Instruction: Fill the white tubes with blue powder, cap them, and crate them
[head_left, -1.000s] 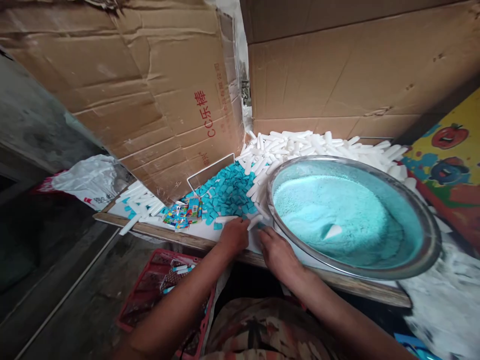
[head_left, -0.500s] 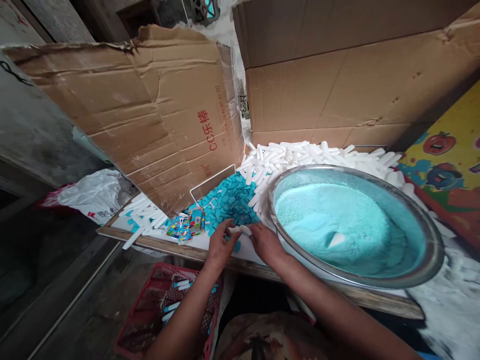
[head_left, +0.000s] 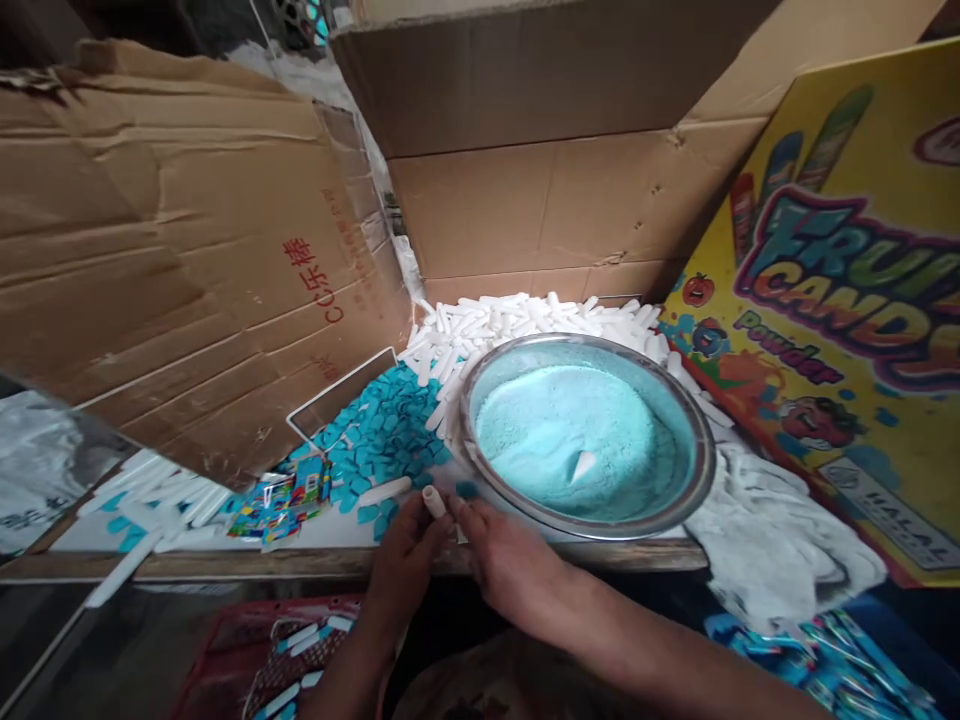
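My left hand (head_left: 409, 550) is closed around a small white plastic tube (head_left: 433, 500), held upright with its open end up. Right beside it, at the table's front edge, my right hand (head_left: 499, 550) has its fingers pinched together. A bit of white shows under those fingers, too hidden to name. Another white tube (head_left: 385, 490) lies on the table just behind my left hand. Behind both hands spreads a heap of blue caps (head_left: 390, 425). To the right stands a metal basin (head_left: 701, 480) of pale blue powder (head_left: 562, 410), with a white scoop-like piece (head_left: 583, 465) stuck in it.
White tubes (head_left: 517, 318) are piled behind the basin. Cardboard sheets (head_left: 202, 250) wall the back. Colourful wrappers (head_left: 281, 500) and more tubes lie left. Below is a red basket (head_left: 217, 650) with filled tubes. At right are a printed yellow box (head_left: 847, 300) and white gloves (head_left: 780, 540).
My view has turned to the right, bringing the yellow box and gloves in. Both hands have drawn back to the table edge, and the tube in my left hand now points up.
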